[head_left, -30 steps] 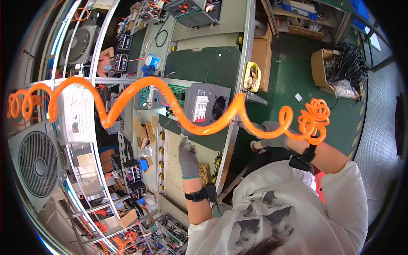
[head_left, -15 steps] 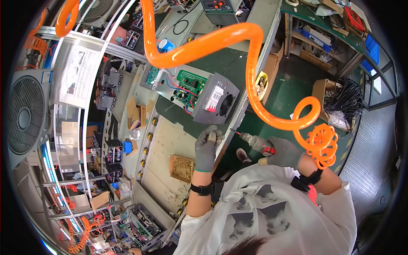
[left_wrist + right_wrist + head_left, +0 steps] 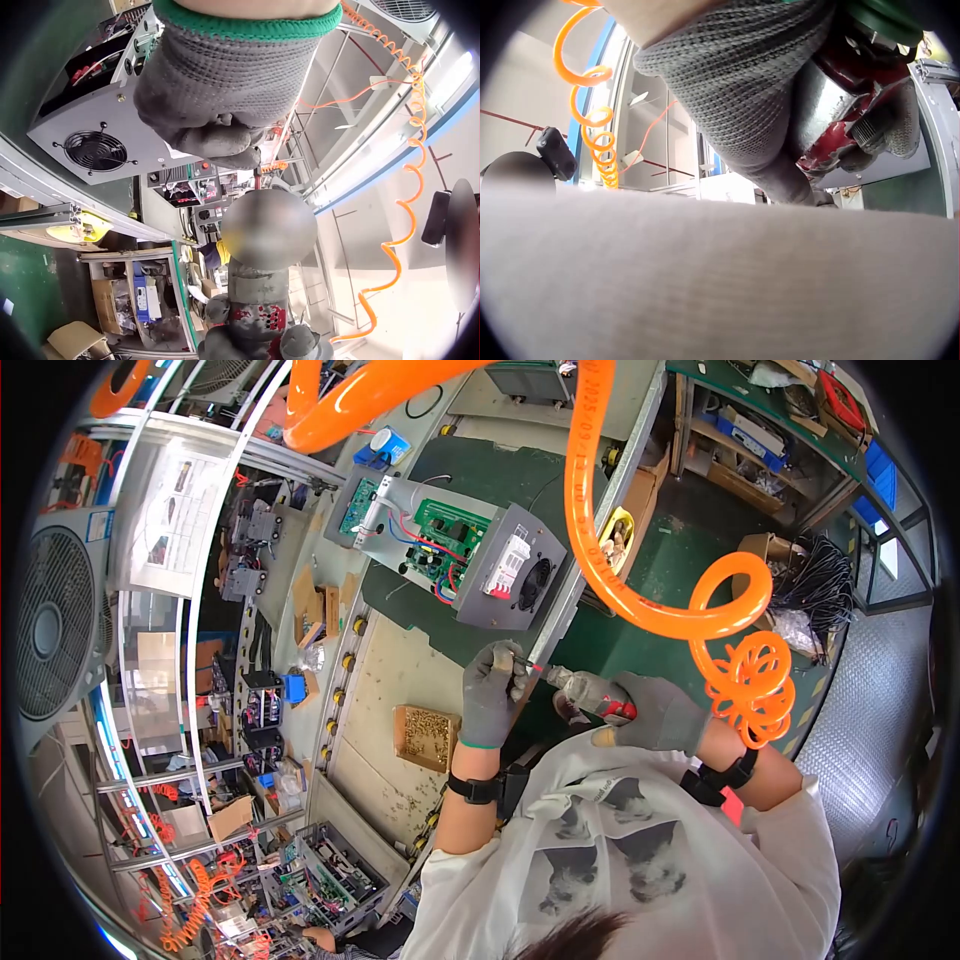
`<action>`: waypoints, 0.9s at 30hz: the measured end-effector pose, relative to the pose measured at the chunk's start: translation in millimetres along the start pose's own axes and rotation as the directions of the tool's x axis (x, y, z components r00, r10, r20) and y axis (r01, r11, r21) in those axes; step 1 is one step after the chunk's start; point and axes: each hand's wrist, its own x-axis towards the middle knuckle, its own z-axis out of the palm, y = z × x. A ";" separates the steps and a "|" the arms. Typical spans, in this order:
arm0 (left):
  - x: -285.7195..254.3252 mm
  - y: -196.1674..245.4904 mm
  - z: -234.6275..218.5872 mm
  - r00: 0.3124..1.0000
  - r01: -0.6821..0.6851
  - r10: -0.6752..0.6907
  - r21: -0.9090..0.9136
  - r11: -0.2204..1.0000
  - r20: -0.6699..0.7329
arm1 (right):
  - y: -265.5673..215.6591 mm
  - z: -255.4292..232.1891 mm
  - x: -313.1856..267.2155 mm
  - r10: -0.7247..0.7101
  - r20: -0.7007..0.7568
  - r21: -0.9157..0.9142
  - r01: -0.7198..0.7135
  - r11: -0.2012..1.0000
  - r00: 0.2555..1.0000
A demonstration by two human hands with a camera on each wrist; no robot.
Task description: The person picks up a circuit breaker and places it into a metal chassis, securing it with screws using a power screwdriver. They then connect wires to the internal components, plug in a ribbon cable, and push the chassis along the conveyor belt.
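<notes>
My gloved right hand (image 3: pixel 655 712) grips a pneumatic screwdriver (image 3: pixel 592 694) with a clear and red body, its bit pointing left. The bit's tip reaches the curled fingertips of my gloved left hand (image 3: pixel 490 692), which pinch around it; whatever else lies inside those fingers is hidden. In the left wrist view the left hand (image 3: pixel 225 90) has its fingers folded inward. The right wrist view shows the right hand (image 3: pixel 742 90) wrapped around the red and metal tool (image 3: pixel 825 112). Just beyond both hands stands a grey machine housing (image 3: pixel 510 575) with a fan, a breaker and an exposed green circuit board (image 3: pixel 445 540).
An orange coiled air hose (image 3: pixel 640 610) crosses in front of the bench and hangs near my right wrist. A cardboard box of small brass-coloured screws (image 3: pixel 425 738) sits on the bench left of my left hand. A yellow tray (image 3: pixel 617 538) hangs at the bench edge.
The view has turned toward the bench. My right hand has brought the screwdriver up and left, and the bit now meets the left fingertips. The left hand has moved up and right.
</notes>
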 end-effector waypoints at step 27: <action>94.2 48.3 -12.1 0.903 -0.213 0.425 0.923 0.319 0.062 | 0.8 1.9 88.5 0.032 -0.080 0.202 -0.015 0.979 0.996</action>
